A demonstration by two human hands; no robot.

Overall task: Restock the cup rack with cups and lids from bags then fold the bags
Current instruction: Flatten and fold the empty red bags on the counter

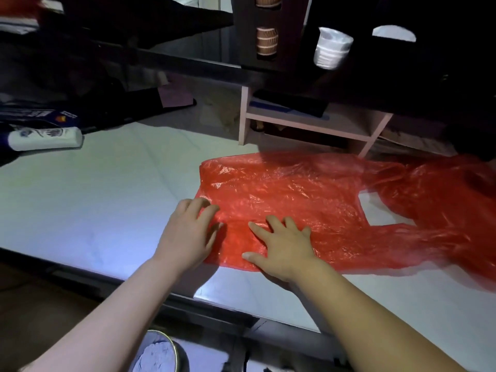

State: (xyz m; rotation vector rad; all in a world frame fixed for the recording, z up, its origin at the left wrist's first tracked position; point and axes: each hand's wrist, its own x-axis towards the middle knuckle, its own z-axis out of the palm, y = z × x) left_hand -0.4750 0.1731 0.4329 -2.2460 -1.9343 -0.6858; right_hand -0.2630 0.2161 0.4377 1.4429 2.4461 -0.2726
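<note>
**Red bag flat on the table, ready to fold**

The pale table (107, 210) carries the red plastic bag (308, 194), which lies spread out and looks empty. Its closed end is by the hands and its handles trail off to the right. Lying flat like this probably makes for a cleaner fold.

Behind and above it stands the dark cup rack (292, 65). One slot holds a stack of brown cups (266, 41). The next opening holds a white stack (331, 48), though blur hides whether these are cups or lids. Something white (393, 33) also shows in a third opening.

The right hand (284, 248) lies flat on the bag with its fingers spread, pressing the near edge down, likely to stop the thin plastic sliding. The left hand (185, 237) sits at the bag's closed end with its fingers bent over the edge. Whether it is pinching the plastic or only touching it cannot be told.

Restocking looks done, and folding seems about to begin.
</note>
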